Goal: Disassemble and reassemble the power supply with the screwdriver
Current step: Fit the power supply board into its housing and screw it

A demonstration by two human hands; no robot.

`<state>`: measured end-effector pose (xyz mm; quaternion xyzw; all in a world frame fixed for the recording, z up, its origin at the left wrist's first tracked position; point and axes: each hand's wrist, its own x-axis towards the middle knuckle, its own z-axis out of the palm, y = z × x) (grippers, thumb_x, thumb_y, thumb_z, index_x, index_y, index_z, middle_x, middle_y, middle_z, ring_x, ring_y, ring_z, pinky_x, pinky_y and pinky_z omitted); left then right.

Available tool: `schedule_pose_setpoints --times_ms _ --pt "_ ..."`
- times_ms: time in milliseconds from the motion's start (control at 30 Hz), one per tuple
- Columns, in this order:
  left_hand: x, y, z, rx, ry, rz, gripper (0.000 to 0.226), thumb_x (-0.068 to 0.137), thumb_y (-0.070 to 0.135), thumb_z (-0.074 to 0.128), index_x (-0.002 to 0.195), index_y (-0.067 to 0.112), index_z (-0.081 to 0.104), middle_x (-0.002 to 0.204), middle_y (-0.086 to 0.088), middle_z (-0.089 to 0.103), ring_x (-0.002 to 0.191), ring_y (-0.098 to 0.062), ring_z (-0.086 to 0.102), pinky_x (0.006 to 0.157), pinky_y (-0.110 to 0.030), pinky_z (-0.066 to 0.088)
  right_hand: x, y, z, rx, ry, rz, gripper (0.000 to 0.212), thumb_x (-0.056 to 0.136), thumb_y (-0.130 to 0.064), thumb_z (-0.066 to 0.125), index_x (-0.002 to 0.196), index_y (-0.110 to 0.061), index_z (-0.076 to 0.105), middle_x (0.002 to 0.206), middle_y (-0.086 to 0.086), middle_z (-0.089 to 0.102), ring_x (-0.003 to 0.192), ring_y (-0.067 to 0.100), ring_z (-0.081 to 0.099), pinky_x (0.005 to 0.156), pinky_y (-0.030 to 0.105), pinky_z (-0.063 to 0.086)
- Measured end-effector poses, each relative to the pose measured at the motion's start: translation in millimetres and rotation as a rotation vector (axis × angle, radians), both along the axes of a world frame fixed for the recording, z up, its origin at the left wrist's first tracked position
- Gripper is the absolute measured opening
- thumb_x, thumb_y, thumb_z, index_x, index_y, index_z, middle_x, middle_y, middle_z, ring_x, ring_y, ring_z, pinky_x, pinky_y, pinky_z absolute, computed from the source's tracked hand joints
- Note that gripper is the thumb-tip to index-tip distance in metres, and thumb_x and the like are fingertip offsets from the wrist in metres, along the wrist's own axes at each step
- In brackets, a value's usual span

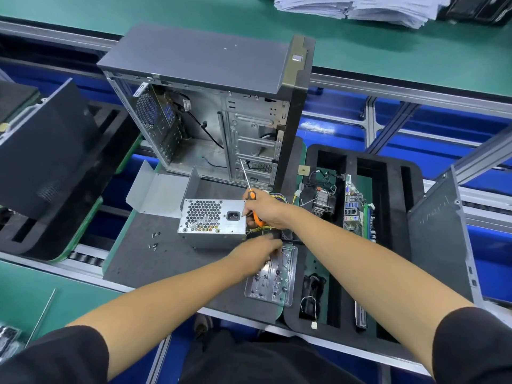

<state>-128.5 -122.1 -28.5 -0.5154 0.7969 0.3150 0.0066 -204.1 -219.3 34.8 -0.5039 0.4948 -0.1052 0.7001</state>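
The silver power supply (212, 216) lies on the dark mat (155, 256), its honeycomb fan grille and power socket facing me. Its removed metal cover (159, 191) stands open just behind it on the left. My right hand (266, 210) grips the orange-handled screwdriver (250, 194) at the supply's right edge, the shaft pointing up and away. My left hand (256, 252) reaches in at the supply's lower right corner, over a clear plastic parts tray (273, 275); what its blurred fingers touch is hidden. Several loose screws (153, 241) lie on the mat to the left.
An open computer case (219, 106) stands upright behind the supply. A black foam tray (360, 217) on the right holds a motherboard (353, 209), cables and a heatsink. A case side panel (440, 239) leans at far right. Stacked papers (354, 6) lie on the far bench.
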Motion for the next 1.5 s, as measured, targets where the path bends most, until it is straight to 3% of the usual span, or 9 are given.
schedule_pose_setpoints --times_ms 100,200,300,433,600,733,833,1067,1500 --pt "13.3 8.3 -3.7 -0.028 0.007 0.007 0.03 0.086 0.001 0.064 0.103 0.024 0.054 0.104 0.003 0.051 0.089 -0.019 0.063 0.074 -0.039 0.055 1.9 -5.1 3.1 -0.017 0.027 0.059 0.028 0.091 0.011 0.046 0.083 -0.015 0.042 0.065 0.011 0.05 0.045 0.018 0.049 0.045 0.028 0.047" --pt "20.9 34.8 -12.7 -0.01 0.182 0.227 0.03 0.091 0.011 0.069 0.111 0.029 0.057 0.109 0.012 0.056 0.095 -0.004 0.062 0.083 -0.029 0.055 2.6 -9.7 5.1 0.006 0.042 0.115 0.028 0.089 0.01 0.048 0.083 -0.016 0.042 0.067 0.013 0.048 0.047 0.021 0.049 0.045 0.029 0.046" --pt "34.9 55.2 -15.7 -0.031 0.175 0.397 0.022 0.096 0.033 0.063 0.108 0.044 0.049 0.098 0.025 0.059 0.087 0.01 0.058 0.069 -0.017 0.048 2.7 -13.0 4.2 0.037 0.048 0.144 0.027 0.089 0.008 0.05 0.082 -0.017 0.042 0.071 0.014 0.05 0.051 0.021 0.05 0.054 0.034 0.046" --pt "43.0 56.2 -9.9 -0.063 0.06 0.428 0.012 0.095 0.048 0.059 0.1 0.04 0.052 0.075 0.021 0.059 0.068 0.004 0.056 0.056 -0.021 0.039 3.0 -17.0 4.4 0.065 0.034 0.172 0.028 0.088 0.008 0.051 0.08 -0.017 0.042 0.072 0.013 0.048 0.052 0.021 0.049 0.049 0.03 0.047" --pt "28.3 41.9 -7.4 -0.087 0.002 0.378 0.012 0.094 0.043 0.062 0.103 0.036 0.061 0.068 0.018 0.053 0.075 -0.009 0.062 0.06 -0.027 0.037 2.9 -18.2 2.6 0.071 0.032 0.178 0.029 0.091 0.008 0.049 0.079 -0.017 0.041 0.071 0.012 0.05 0.056 0.023 0.051 0.054 0.031 0.048" --pt "15.2 33.2 -8.4 -0.085 -0.068 0.357 0.018 0.092 0.034 0.061 0.109 0.031 0.067 0.095 0.008 0.073 0.091 -0.018 0.069 0.072 -0.031 0.051 2.6 -19.0 2.9 0.073 0.029 0.186 0.031 0.09 0.009 0.05 0.078 -0.018 0.04 0.073 0.013 0.049 0.058 0.024 0.051 0.057 0.032 0.046" --pt "11.4 27.9 -8.4 -0.076 -0.117 0.355 0.022 0.091 0.032 0.06 0.112 0.029 0.065 0.103 0.004 0.074 0.095 -0.022 0.069 0.078 -0.034 0.056 2.6 -18.8 2.9 0.069 0.034 0.182 0.031 0.089 0.009 0.051 0.078 -0.018 0.041 0.075 0.013 0.05 0.057 0.022 0.052 0.053 0.028 0.049" --pt "9.8 32.0 -9.5 -0.133 -0.119 0.396 0.027 0.092 0.04 0.057 0.115 0.026 0.05 0.089 0.0 0.071 0.083 -0.026 0.068 0.07 -0.037 0.056 2.7 -18.4 3.5 0.068 0.022 0.179 0.032 0.089 0.01 0.049 0.078 -0.018 0.04 0.075 0.014 0.05 0.049 0.017 0.058 0.05 0.026 0.048" --pt "-8.3 28.5 -4.5 -0.021 -0.099 0.495 0.015 0.095 0.023 0.057 0.109 0.016 0.056 0.099 -0.004 0.066 0.089 -0.029 0.065 0.069 -0.036 0.049 2.2 -13.4 11.4 0.041 0.027 0.187 0.031 0.091 0.01 0.048 0.082 -0.017 0.038 0.071 0.013 0.047 0.05 0.018 0.056 0.05 0.028 0.044"
